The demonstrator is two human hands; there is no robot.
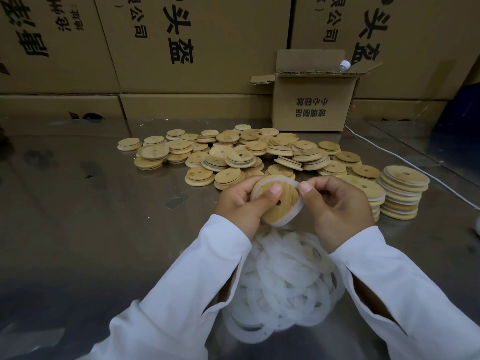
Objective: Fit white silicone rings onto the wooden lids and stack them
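My left hand [241,206] grips a round wooden lid [284,201] with a small centre hole, thumb pressed on its face. A white silicone ring [291,221] sits partly round the lid's edge. My right hand [335,206] pinches that ring at the lid's upper right. Below my hands lies a heap of loose white rings [283,284]. A spread of bare wooden lids [233,154] covers the table beyond. Two stacks of ringed lids [401,193] stand at the right.
The work surface is a shiny metal table [91,203]. An open small cardboard box [311,100] with a plastic bottle [344,65] in it stands behind the lids. Large cartons [181,48] wall off the back. A white cable [389,154] runs along the right.
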